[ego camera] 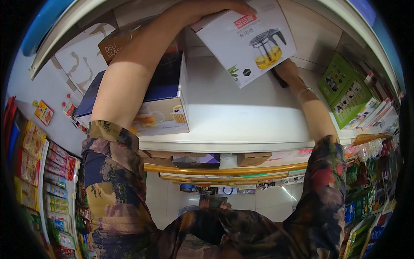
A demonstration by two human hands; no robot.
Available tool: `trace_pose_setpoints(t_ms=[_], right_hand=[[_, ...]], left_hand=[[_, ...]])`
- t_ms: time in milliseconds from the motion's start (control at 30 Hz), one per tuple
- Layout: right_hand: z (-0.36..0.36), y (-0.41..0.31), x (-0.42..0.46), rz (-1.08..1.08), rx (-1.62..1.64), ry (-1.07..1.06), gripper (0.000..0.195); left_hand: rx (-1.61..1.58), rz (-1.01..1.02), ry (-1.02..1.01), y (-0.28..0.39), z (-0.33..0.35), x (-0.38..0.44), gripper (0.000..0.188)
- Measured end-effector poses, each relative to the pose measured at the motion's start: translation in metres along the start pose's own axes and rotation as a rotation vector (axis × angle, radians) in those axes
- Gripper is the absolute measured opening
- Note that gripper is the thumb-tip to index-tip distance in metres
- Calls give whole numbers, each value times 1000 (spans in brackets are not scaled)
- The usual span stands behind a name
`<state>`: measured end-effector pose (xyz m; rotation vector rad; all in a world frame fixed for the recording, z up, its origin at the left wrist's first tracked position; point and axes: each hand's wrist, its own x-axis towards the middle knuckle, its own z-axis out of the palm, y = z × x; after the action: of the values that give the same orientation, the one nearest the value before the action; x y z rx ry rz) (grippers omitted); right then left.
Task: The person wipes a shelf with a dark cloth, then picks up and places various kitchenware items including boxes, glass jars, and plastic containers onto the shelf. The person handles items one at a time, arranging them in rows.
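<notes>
A white cardboard box [239, 48] printed with a glass teapot of yellow tea is tilted above the white shelf [226, 123]. My left hand [234, 7] grips it along its upper edge. By the box's lower right corner is my right hand [286, 72], partly hidden behind the box. A dark object [279, 79], too obscured to identify, sticks out from under that hand. To the left, beneath my left forearm, stands a blue-and-cream box [161, 119] with pictures of glass cups. A brown glassware box [111, 45] bearing writing sits behind it.
Green product boxes [343, 87] stand at the shelf's right end. Below the shelf's front edge run golden rails [223, 169], with a brown carton [254, 159] on the level beneath. Racks of packaged goods [56, 191] line the left side, and hanging packets [362, 181] the right.
</notes>
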<state>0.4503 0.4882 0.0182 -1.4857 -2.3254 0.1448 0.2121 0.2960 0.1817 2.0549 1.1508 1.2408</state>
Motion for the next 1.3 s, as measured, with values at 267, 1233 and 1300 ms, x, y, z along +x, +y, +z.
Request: trace_pose_setpoints(t_ms=[267,1233,1300], right_hand=[[49,-125,-9,-405,22,-119,53],[-52,-72,-213,-828,763,-635,25],[-65,-53,-210,-626,935,-676,25]], left_hand=[[33,-137,-31,5,-1,5,70],[-30,-209,202,-34,-54,-6,52],[-58,-194,157,-29,-39,-2,55]])
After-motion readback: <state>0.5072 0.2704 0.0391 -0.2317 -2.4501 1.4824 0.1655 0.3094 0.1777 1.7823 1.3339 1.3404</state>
